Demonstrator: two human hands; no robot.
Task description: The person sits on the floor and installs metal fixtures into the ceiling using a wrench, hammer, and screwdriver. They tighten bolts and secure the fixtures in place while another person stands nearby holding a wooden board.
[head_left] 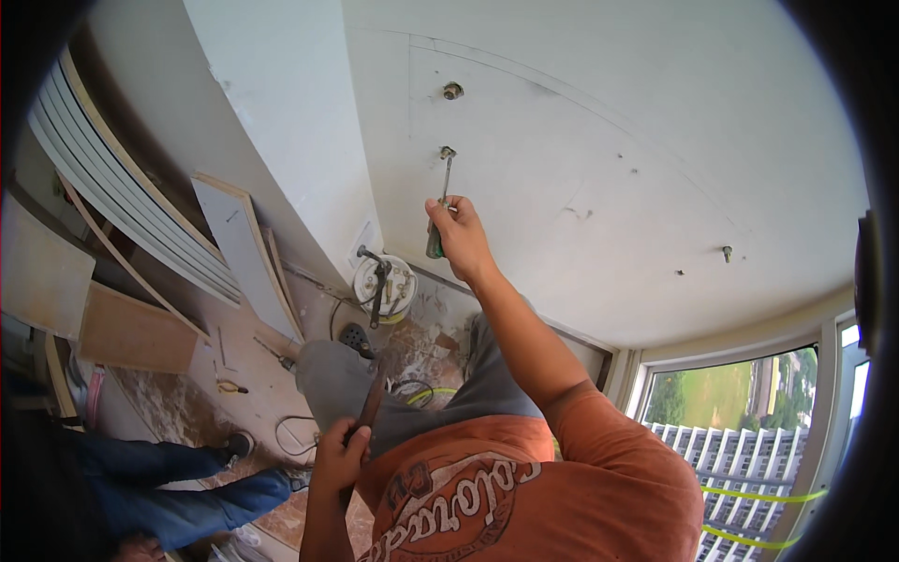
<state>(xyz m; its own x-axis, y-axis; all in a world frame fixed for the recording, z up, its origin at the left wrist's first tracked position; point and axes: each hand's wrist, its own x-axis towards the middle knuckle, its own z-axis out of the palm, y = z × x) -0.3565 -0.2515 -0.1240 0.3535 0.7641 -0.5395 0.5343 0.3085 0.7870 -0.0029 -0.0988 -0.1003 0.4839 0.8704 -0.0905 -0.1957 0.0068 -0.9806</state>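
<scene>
My right hand (pixel 457 239) is closed around the green handle of a screwdriver (pixel 436 238) and reaches up toward the white wall. Its shaft points at a metal anchor bolt (pixel 449 152) set in a rough hole, with the tip at or touching it. Low in front of my body, my left hand (pixel 339 453) grips a hammer (pixel 373 398) by its brown wooden handle; the head end is blurred against the floor. Above the screwdriver, a second bolt (pixel 453 91) sticks out of the wall. Farther right is another bolt (pixel 727 254).
A white bucket (pixel 409 272) with metal fittings and a dark tool stands by the wall corner. Panels (pixel 245 248) and curved strips (pixel 140 201) lean at left. Pliers (pixel 230 386) lie on the dusty floor. Another person's blue-trousered legs (pixel 178 478) are at lower left. A window (pixel 730 403) is at right.
</scene>
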